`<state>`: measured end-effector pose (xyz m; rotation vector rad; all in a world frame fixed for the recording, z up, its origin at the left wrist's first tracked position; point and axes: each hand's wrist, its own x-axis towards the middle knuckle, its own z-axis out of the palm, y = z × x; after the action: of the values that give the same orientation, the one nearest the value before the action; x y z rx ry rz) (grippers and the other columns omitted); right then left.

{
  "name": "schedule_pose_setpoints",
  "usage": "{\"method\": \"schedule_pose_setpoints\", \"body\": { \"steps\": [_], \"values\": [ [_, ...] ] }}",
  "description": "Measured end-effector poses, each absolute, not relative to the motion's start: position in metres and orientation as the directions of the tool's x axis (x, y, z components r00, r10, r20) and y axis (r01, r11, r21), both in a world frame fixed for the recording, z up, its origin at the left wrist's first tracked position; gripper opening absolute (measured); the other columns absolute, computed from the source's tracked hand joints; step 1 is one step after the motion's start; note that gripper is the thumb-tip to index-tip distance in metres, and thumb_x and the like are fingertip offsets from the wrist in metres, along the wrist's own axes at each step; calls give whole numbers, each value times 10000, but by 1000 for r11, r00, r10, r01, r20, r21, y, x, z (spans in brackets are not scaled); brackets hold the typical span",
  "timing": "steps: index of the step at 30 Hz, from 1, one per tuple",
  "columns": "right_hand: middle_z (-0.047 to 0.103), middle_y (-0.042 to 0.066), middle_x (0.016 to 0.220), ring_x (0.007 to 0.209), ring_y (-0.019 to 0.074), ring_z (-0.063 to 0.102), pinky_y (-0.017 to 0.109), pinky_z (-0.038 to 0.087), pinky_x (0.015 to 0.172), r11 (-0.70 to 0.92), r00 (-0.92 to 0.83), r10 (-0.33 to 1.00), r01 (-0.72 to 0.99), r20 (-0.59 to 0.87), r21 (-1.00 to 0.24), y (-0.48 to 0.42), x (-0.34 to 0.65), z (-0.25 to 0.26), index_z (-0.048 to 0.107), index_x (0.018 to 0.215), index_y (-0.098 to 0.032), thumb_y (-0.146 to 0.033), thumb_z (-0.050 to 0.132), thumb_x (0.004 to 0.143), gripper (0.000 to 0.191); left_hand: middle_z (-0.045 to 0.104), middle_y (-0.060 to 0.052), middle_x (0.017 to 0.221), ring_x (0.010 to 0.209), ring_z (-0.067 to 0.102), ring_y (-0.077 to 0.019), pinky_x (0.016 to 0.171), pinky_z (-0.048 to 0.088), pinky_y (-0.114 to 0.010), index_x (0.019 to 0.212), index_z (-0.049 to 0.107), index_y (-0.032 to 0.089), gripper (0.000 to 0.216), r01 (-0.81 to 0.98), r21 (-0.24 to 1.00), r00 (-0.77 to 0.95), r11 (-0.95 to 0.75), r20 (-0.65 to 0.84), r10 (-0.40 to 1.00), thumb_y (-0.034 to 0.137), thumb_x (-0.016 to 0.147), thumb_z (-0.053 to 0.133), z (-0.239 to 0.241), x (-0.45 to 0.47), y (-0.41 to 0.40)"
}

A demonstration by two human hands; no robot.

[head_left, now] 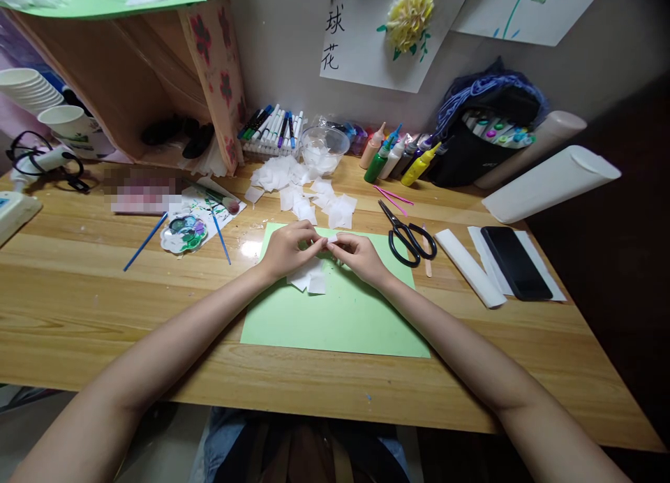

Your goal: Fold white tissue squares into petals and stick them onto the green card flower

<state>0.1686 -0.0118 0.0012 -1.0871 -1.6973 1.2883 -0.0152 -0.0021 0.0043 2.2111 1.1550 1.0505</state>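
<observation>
A paper piece (331,239) is held over the far part of the green sheet (366,315), pinched between the fingertips of the left hand (296,249) and the right hand (360,256). Each grip appears to be clamped on the paper piece, thumb toward fingers; the exact contact is too small to be resolved. Two-handed support is probably used because thin paper is poorly controlled from one edge.

Loose squares (315,282) are laid on the green sheet, near and partly under the left hand, presumably for short reach. A larger pile (280,172) is kept beyond the sheet's far edge, with a bowl (340,144) of similar squares behind it, apparently to limit scatter.

The scissors (399,225) are set down at the sheet's far right corner, outside the working area but accessible. The palette (183,233) is placed well left of the sheet, likely so that paint is kept off the paper.
</observation>
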Motion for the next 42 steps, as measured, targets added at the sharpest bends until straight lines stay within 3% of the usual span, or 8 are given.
{"method": "schedule_pose_setpoints", "body": {
  "steps": [16, 27, 42],
  "values": [
    [620, 33, 730, 585, 108, 486, 242, 383, 528, 116, -371, 928, 178, 43, -977, -12, 168, 0, 680, 796, -151, -468, 600, 799, 327, 633, -32, 717, 647, 562, -111, 604, 423, -224, 712, 707, 173, 231, 475, 689, 362, -548, 414, 835, 299, 850, 572, 4, -15, -1],
    [522, -8, 621, 568, 108, 478, 245, 386, 546, 126, -387, 921, 194, 42, -973, -10, 171, -1, 631, 730, -154, -454, 545, 842, 332, 631, -35, 705, 649, 563, -115, 608, 427, -228, 702, 703, 171, 247, 465, 708, 373, -532, 388, 843, 318, 852, 572, 6, -15, -2],
    [550, 5, 644, 566, 108, 491, 256, 401, 559, 122, -394, 918, 176, 44, -977, -10, 171, -2, 624, 722, -156, -385, 521, 845, 280, 624, -29, 698, 635, 552, -109, 597, 408, -230, 698, 687, 160, 226, 451, 703, 382, -549, 404, 831, 292, 848, 580, 5, -16, -1]
  ]
}}
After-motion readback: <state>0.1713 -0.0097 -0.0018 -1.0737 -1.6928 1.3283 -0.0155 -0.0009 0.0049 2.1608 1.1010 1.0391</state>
